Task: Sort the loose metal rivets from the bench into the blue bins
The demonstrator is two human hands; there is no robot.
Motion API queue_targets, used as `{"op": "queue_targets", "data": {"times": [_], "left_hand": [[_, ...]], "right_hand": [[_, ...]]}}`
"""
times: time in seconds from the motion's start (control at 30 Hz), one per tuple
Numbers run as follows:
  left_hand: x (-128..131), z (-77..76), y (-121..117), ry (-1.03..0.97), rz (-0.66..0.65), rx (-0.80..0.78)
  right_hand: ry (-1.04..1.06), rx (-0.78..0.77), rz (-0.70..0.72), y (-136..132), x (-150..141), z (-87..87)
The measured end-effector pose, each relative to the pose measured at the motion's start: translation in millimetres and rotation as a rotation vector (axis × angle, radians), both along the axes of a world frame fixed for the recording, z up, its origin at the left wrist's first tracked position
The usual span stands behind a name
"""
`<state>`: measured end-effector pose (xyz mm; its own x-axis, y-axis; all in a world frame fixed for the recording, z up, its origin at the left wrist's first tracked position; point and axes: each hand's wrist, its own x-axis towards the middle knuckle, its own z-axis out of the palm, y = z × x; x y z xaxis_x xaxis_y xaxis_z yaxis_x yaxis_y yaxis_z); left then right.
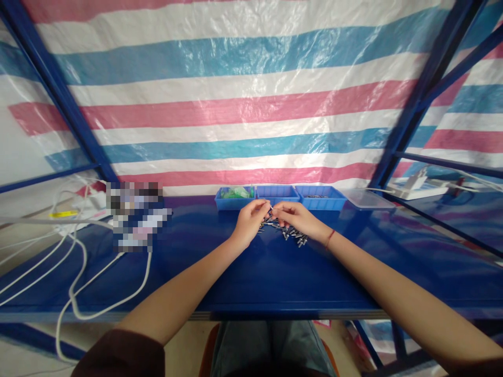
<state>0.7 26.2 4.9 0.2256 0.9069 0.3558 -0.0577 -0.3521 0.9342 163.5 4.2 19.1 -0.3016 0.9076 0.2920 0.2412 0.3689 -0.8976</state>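
Observation:
My left hand (248, 222) and my right hand (301, 217) meet over the middle of the blue table. Both are closed, thumb and fingers pinched together at the tips. Between the fingertips shows a slim, silvery metal pin (271, 208), too small to make out fully. Under and beside my hands lies a loose pile of small metal pins (301, 239), some with a thicker end. Part of that pile is hidden by my right hand.
Behind my hands stand a blue bin with green plastic (238, 193), a middle blue bin (277, 193) and a right blue bin (322, 203) with small metal parts. A clear lid (370, 199) lies beyond. White cables (80, 293) loop over the table's left side; a power strip (420, 187) sits at right.

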Motion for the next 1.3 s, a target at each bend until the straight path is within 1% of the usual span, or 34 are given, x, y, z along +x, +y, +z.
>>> {"op": "queue_targets", "data": {"times": [0.1, 0.3, 0.37, 0.5, 0.57, 0.67, 0.8, 0.9, 0.93, 0.97, 1.0, 1.03, 1.1, 1.13, 1.2, 1.3], "left_hand": [[-0.2, 0.0, 1.1, -0.002, 0.066, 0.077], [-0.6, 0.0, 0.0, 0.016, 0.081, 0.161], [-0.3, -0.4, -1.2, 0.027, 0.1, 0.198], [0.7, -1.8, -1.7, 0.045, 0.158, 0.303], [0.9, -2.5, -0.9, 0.056, 0.17, 0.31], [0.7, -3.3, 0.2, 0.071, 0.171, 0.278], [1.2, -4.6, 0.3, 0.147, 0.154, 0.267], [1.5, -6.3, 1.1, 0.248, 0.135, 0.268], [1.0, -6.9, 2.0, 0.285, 0.146, 0.28], [0.0, -7.4, 3.2, 0.326, 0.161, 0.305], [-1.6, -7.7, 4.8, 0.375, 0.177, 0.345], [-3.6, -7.8, 6.8, 0.438, 0.187, 0.398], [-8.9, -7.4, 11.1, 0.59, 0.18, 0.505], [-11.8, -6.9, 13.3, 0.667, 0.168, 0.538], [-17.3, -5.2, 17.2, 0.789, 0.138, 0.555], [-23.8, -1.4, 20.5, 0.908, 0.091, 0.527]], "right_hand": [[0.008, -0.049, 0.03, -1.5, -2.4, -1.1], [0.1, -0.203, 0.062, -5.7, -8.4, -1.1], [0.12, -0.22, 0.049, -6.3, -9.6, -1.1], [0.188, -0.157, -0.01, -4.3, -8.8, -0.9], [0.236, -0.112, -0.047, -2.8, -7.5, -0.5], [0.274, -0.033, -0.107, -3.4, -6.8, 1.4], [0.168, 0.08, -0.135, -8.7, -8.9, 6.1], [0.075, 0.104, -0.17, -6.0, -4.3, 8.6], [0.06, 0.11, -0.218, -2.7, 0.6, 8.9], [0.046, 0.122, -0.296, 1.8, 7.7, 8.9], [0.021, 0.143, -0.403, 6.9, 16.9, 8.6], [-0.007, 0.17, -0.53, 12.4, 27.9, 8.1], [-0.15, 0.247, -0.813, 22.5, 52.9, 6.0], [-0.181, 0.255, -0.881, 26.5, 65.3, 4.6], [-0.269, 0.247, -0.958, 31.9, 85.1, 1.7], [-0.418, 0.233, -1.0, 33.7, 95.3, -1.3]]}}
